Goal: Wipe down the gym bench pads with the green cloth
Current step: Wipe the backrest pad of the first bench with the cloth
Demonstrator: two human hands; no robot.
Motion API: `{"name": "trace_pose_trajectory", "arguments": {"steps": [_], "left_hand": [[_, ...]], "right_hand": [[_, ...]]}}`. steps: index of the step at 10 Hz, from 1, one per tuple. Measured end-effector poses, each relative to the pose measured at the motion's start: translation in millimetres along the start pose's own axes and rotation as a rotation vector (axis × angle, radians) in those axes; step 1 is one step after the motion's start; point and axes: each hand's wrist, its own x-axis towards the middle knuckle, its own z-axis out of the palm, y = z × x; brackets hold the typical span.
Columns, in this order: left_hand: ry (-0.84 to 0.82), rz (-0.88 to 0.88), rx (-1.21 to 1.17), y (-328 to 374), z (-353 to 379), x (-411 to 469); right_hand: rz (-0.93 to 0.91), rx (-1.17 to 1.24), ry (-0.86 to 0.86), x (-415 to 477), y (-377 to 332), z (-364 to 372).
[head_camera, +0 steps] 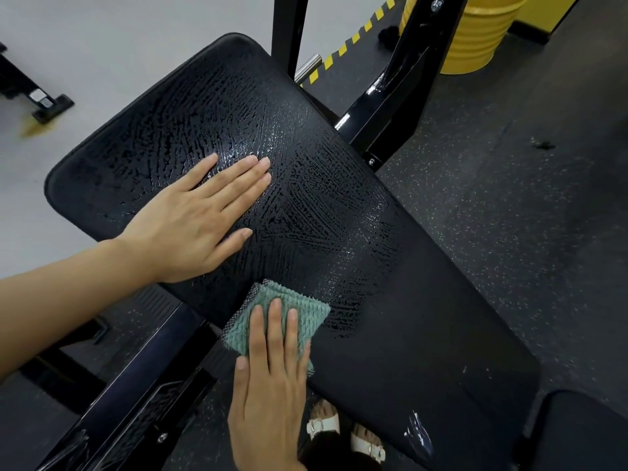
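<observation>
The dark speckled floor point(509, 198) is spreading open to the right of the bench, and a pale grey floor point(102, 45) is lying to the left and behind. The long black bench pad point(390, 266) is running diagonally from upper left to lower right. Its far rounded end is hanging over the pale floor. Its right long edge is passing close to a glossy black frame post point(401, 73). Its near long edge is overhanging a black frame beam point(136, 385). Wet streaks are glistening over the pad's far half, while the near right part is looking matte. A second black pad point(584, 433) is sitting just beside the big pad's lower right end. A yellow drum point(482, 35) is standing well apart at the top right, near a yellow and black striped line point(353, 39) on the floor.

The left forearm is reaching in from the left edge. The left hand point(193, 222) is lying palm down on the wet middle of the pad, fingers straight and close together, thumb spread toward the near edge, holding nothing.

The right hand point(272, 385) is coming up from the bottom, palm down, and its straight fingers are pressing flat on the green cloth point(306, 314). The thumb is resting at the cloth's left side. The cloth is lying folded at the pad's near long edge, its left corner sticking out past that edge.

Two white sandals point(323, 424) are showing on the floor below the pad, beside the right wrist.
</observation>
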Motion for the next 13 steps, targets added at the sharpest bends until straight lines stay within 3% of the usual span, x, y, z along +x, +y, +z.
{"name": "trace_pose_trajectory", "arguments": {"steps": [4, 9, 13], "left_hand": [[0.005, 0.004, -0.003, -0.4, 0.9, -0.1], [0.010, 0.007, -0.009, -1.0, 1.3, -0.7], [0.009, 0.011, -0.003, -0.5, 0.0, 0.6]], "right_hand": [[0.080, 0.131, 0.076, 109.4, 2.0, -28.5], [-0.024, 0.050, 0.011, 47.4, -14.0, -15.1], [0.139, 0.129, 0.086, 192.8, 45.6, -60.6]]}}
